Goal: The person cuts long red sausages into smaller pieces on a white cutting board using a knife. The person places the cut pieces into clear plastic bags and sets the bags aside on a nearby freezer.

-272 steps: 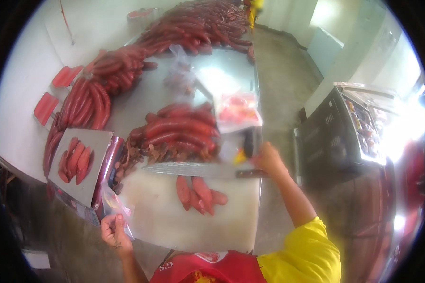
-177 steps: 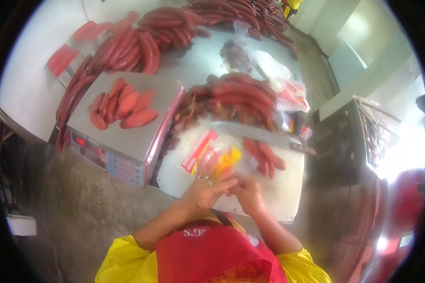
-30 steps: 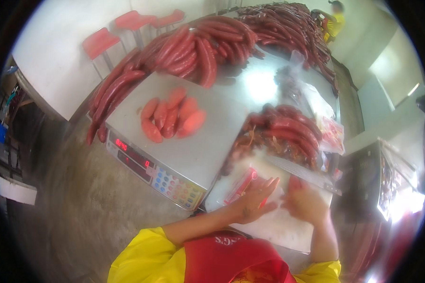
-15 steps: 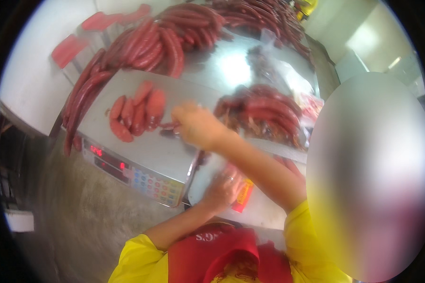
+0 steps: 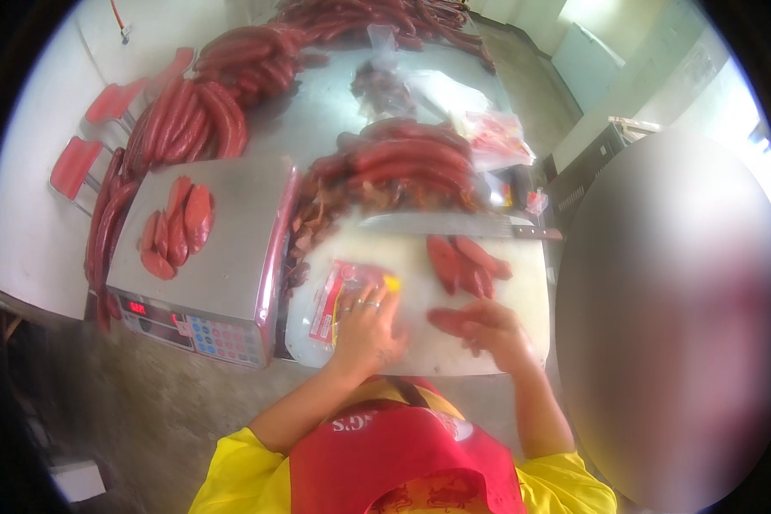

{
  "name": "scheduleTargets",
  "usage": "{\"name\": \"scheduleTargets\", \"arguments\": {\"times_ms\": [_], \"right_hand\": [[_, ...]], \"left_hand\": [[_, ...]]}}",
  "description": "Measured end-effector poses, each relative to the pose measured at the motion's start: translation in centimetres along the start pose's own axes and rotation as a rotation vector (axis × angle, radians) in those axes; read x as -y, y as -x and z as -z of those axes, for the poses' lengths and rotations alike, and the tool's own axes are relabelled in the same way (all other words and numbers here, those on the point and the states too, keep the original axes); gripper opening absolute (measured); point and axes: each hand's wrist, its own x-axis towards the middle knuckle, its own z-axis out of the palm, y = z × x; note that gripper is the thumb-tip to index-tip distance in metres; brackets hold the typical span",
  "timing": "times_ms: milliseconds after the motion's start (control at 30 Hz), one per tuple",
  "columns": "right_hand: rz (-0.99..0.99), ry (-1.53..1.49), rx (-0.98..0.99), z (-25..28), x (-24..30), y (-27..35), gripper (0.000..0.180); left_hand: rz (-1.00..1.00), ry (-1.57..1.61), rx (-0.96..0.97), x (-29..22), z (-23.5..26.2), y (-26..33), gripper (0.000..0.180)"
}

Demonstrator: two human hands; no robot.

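Observation:
On the white cutting board (image 5: 411, 355), my left hand (image 5: 368, 330) grips a clear plastic pouch with a red-and-white label (image 5: 327, 300). A bit of yellow shows at its fingertips. My right hand (image 5: 499, 332) has its fingers closed around a cut piece of red sausage (image 5: 447, 320), low over the board's right part. Just beyond that hand lie several more cut sausage pieces (image 5: 467, 264). A large knife with a wooden handle (image 5: 535, 232) rests across the board's far side. Several sausage pieces (image 5: 177, 231) sit together on the scale's metal plate (image 5: 231, 197) at the left.
Whole sausages (image 5: 411, 158) are heaped behind the board, with brown peelings (image 5: 313, 223) beside them. More long sausages (image 5: 188, 120) cover the metal table's (image 5: 317, 98) left and far sides. Red chairs (image 5: 77, 167) stand at the left. A blurred patch hides the right side.
My right hand has moved from beside the scale to the board and now holds a sausage piece. My left hand and the pouch lie further left in view. The whole view has shifted.

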Motion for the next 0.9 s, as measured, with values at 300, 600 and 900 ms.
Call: {"name": "scheduleTargets", "arguments": {"times_ms": [300, 600, 900], "right_hand": [[0.045, -0.098, -0.16, -4.1, -1.7, -5.4, 0.015], [-0.016, -0.179, -0.212, -6.6, -2.2, -7.8, 0.008], [0.105, 0.322, -0.011, -9.0, -0.2, -7.9, 0.011]], "left_hand": [[0.114, 0.127, 0.102, 2.7, 0.9, -0.2, 0.052], [0.121, -0.271, 0.286, 3.9, -1.6, 0.8, 0.082], [0.093, -0.145, 0.359, 3.7, -0.7, 0.6, 0.088]]}}
